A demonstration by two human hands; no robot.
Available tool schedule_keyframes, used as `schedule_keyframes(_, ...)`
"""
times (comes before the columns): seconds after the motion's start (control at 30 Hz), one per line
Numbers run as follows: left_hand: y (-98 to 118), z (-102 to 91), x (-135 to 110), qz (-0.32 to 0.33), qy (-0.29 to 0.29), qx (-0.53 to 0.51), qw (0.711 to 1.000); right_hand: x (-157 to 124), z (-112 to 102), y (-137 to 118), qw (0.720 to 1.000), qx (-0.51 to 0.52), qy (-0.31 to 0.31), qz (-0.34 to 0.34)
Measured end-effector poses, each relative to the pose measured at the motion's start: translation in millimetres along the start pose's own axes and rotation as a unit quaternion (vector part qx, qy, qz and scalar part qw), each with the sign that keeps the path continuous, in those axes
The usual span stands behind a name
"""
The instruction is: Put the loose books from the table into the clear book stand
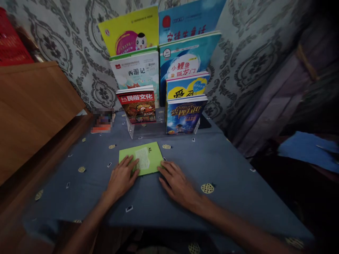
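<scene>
A thin green book (153, 155) with a pale printed text panel lies flat on the blue cloth-covered table (100, 183). My left hand (122, 176) rests on its lower left part, fingers stretched out over the cover. At the lower right edge of the same book is my right hand (176, 181), with its fingertips touching the edge and its fingers extended. Neither hand is wrapped round anything. Beyond the book stands a clear stepped display rack (148, 131) filled with upright books, among them a red-covered book (140, 107) and a dark blue book (185, 114).
Higher on the rack stand a white book (135, 72), a teal book (190, 53) and a yellow-green book (129, 26). A blurred-out item (102, 120) lies at the table's back left, near a wooden cabinet (34, 109). Patterned wallpaper (87, 42) covers the wall behind.
</scene>
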State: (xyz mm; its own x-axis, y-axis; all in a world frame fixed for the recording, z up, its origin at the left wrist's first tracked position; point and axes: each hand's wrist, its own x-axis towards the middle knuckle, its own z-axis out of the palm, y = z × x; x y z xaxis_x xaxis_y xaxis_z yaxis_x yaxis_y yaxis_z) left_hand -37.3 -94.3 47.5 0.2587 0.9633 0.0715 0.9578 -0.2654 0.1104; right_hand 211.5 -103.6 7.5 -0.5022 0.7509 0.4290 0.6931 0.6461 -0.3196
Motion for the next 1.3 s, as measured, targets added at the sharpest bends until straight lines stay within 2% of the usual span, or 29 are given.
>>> schedule_keyframes(0.23, 18.0, -1.2, 28.4, 0.058, -0.025, -0.031, 0.998, -10.9, -12.9, 15.9, 0.999, -0.002, 0.025, 0.042)
schedule_keyframes(0.37, 21.3, 2.0, 38.4, 0.083, -0.035, -0.050, 0.995, -6.5, -18.2, 22.6, 0.998, -0.020, 0.031, 0.047)
schedule_keyframes(0.53, 30.1, 11.7, 55.5, 0.087, -0.026, -0.048, 0.995, 23.5, -17.5, 21.6, 0.999, -0.022, -0.015, 0.024)
schedule_keyframes(0.7, 34.3, 15.0, 75.7, 0.103, -0.008, -0.021, 0.994, 67.2, 1.5, 17.5, 0.998, -0.014, -0.068, 0.001)
schedule_keyframes(0.93, 11.4, 11.5, 78.4, 0.057, 0.028, 0.005, 0.998, 103.3, 22.6, 20.0, 0.992, -0.026, -0.119, -0.009)
schedule_keyframes(1.13, 0.5, 2.7, 79.4, -0.020, 0.026, 0.051, 0.998, 115.1, 40.5, 23.7, 0.994, -0.022, -0.108, -0.020)
schedule_keyframes(1.3, 0.6, 6.2, 81.1, -0.030, 0.026, 0.053, 0.998, 115.3, 44.0, 26.4, 0.995, -0.015, -0.102, -0.014)
